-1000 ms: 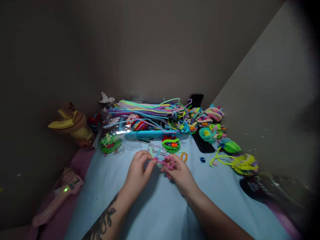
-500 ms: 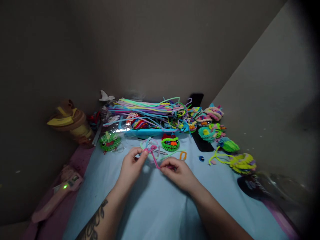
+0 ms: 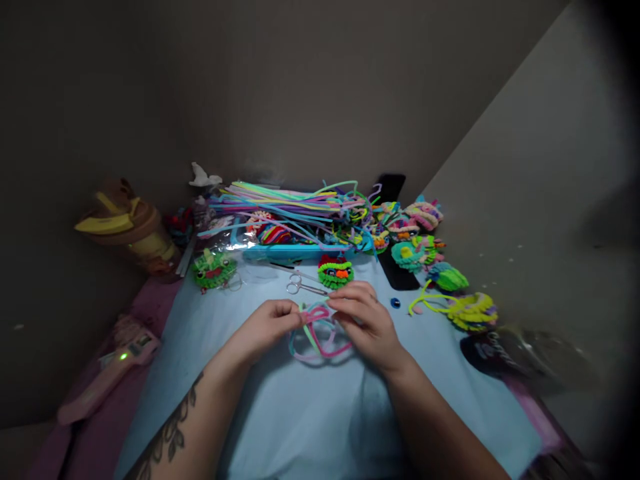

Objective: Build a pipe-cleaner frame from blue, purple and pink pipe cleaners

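My left hand and my right hand meet over the light blue cloth, both pinching a bundle of pastel pipe cleaners in pink, green and blue. The loops of the bundle hang down between my hands and rest on the cloth. Just beyond my fingers lie small silver scissors and a green, red and orange pipe-cleaner figure.
A heap of loose pipe cleaners lies on a blue tray at the back. Several finished figures sit back right, a green frog figure back left. A pink glue gun lies left, a brown and yellow bottle behind it.
My hands came closer together and the pipe cleaners are now bunched into loops between them. The view tilted down a little, and the scissors are now uncovered.
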Action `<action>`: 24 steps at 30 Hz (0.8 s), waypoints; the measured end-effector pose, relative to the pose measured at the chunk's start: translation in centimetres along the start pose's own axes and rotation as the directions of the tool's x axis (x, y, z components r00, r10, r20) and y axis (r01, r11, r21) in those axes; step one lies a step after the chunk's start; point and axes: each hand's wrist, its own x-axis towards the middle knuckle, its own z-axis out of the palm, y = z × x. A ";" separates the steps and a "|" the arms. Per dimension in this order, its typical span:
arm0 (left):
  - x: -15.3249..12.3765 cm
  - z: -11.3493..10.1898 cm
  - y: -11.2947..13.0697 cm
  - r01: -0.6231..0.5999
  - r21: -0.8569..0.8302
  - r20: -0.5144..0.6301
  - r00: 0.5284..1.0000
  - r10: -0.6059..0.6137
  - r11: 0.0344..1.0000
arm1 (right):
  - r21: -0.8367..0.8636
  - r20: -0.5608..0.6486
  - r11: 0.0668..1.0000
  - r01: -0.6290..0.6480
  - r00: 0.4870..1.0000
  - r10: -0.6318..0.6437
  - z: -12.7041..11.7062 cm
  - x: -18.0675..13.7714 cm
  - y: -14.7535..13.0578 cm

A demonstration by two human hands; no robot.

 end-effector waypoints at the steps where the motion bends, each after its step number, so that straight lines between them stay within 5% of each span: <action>1: 0.0 0.0 0.0 0.010 -0.008 0.029 1.000 -0.009 1.000 | 0.002 0.027 0.999 0.045 0.999 -0.045 0.0 0.0 -0.1; 6: -0.2 0.2 0.2 0.044 -0.034 0.113 0.993 -0.040 0.998 | 0.009 0.056 0.987 0.160 0.985 -0.160 0.2 -0.1 -0.4; 16: -0.3 0.3 0.5 0.032 -0.019 0.135 0.990 -0.029 0.999 | 0.077 0.028 0.992 0.100 0.994 -0.102 0.4 0.0 -0.5; 20: -0.3 0.6 0.5 -0.008 -0.047 0.108 0.994 0.013 0.999 | 0.165 0.023 0.985 -0.043 0.999 0.040 0.8 -0.3 -0.8; 24: -0.1 0.9 0.7 -0.184 0.070 0.009 0.983 0.184 0.980 | 0.216 -0.052 0.938 -0.270 0.956 0.287 1.6 -0.8 -0.8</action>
